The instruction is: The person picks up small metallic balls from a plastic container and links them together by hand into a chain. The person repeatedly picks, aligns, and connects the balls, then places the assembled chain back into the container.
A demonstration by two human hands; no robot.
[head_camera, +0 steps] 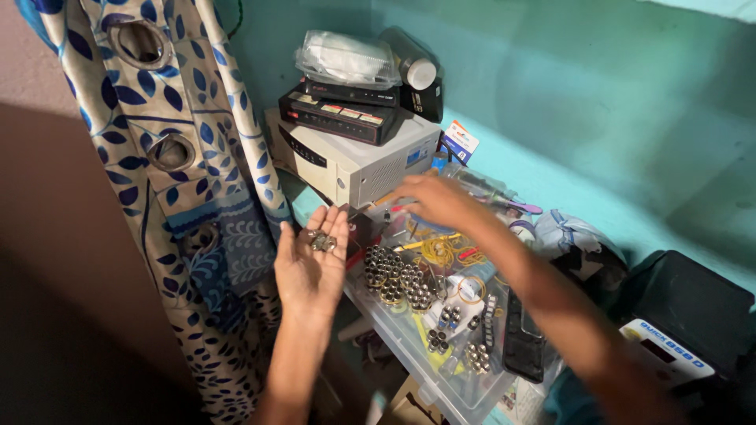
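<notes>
Against a teal wall, the left hand (311,264) cups small metal pieces (321,241) palm-up so none spill, while the right hand (437,201) hovers spread wide, holding nothing, over the clear bin (465,391).

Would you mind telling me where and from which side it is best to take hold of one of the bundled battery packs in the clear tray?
Probably from above. The battery bundles stand on end in the clear plastic tray, packed close together, so only their tops are free. Close the right hand around the upper rim of one outer bundle. The left hand is cupped around small metal pieces.
</notes>
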